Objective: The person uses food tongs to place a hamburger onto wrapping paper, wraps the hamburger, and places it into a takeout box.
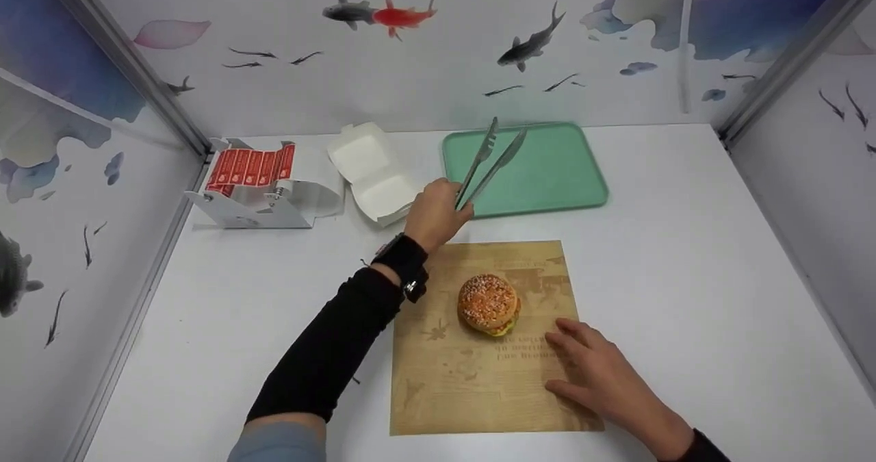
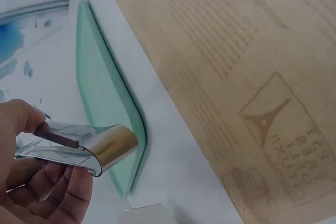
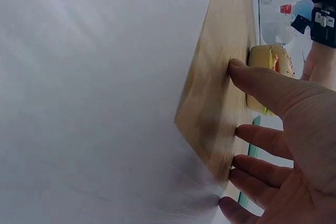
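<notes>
Tongs (image 1: 484, 150) of bright metal slant up from the left hand (image 1: 436, 214), whose grip pinches them near the bent end, thumb against one arm and curled fingers against the other. Their two arms stand apart, tips pointing away from the person, above a green tray (image 1: 554, 174) at the back of the white desk (image 1: 684, 243); whether metal meets tray I cannot tell. Nearer the person lies a brown printed paper sheet (image 1: 438, 380), flat, with a sesame-topped burger (image 1: 488, 303) sitting upright on it, a little above the sheet's middle in the head view. The right hand (image 1: 606, 373) has its grip spread, holding nothing, fingers and thumb reaching over the sheet's right side, near the burger but apart from it. Just left of the tray, partly behind the left hand, a white clamshell box (image 1: 383, 188) lies opened. Left of that stands a white holder (image 1: 253, 212) with red packets (image 1: 253, 168) in a row along its top. A black sleeve (image 1: 328, 342) covers the left forearm, with a dark wrist device (image 1: 404, 263) above it.
</notes>
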A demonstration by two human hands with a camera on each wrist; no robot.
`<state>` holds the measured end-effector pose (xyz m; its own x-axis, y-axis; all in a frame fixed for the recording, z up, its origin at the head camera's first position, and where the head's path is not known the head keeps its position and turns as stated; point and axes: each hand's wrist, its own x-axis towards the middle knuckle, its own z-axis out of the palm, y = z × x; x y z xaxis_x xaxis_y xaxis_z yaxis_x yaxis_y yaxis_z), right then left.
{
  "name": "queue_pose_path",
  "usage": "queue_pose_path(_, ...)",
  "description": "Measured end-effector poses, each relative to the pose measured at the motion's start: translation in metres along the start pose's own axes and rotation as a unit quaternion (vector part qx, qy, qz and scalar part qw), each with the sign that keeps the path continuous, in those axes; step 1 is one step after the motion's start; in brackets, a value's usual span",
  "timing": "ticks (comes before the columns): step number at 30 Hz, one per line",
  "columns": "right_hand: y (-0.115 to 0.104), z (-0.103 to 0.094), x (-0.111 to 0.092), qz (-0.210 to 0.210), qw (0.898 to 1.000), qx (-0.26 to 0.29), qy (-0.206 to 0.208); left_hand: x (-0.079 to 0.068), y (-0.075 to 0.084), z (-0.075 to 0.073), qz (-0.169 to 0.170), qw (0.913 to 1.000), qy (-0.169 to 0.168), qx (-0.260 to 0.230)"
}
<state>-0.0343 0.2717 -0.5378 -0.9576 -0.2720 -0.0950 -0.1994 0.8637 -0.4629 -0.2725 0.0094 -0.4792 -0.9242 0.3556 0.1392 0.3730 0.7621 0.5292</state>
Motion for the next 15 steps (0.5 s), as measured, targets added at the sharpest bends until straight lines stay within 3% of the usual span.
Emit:
queue_pose_path(8, 0.002, 0.003, -0.001, -0.001, 1.000, -0.002, 0.003, 0.019, -0.003, 0.022, -0.015, 0.9948, -0.009, 0.101)
queue_pose_path(15, 0.003, 0.004, -0.002, -0.013, 1.000, -0.010, 0.015, 0.028, -0.001, 0.028, -0.041, 0.9901, -0.045, 0.126)
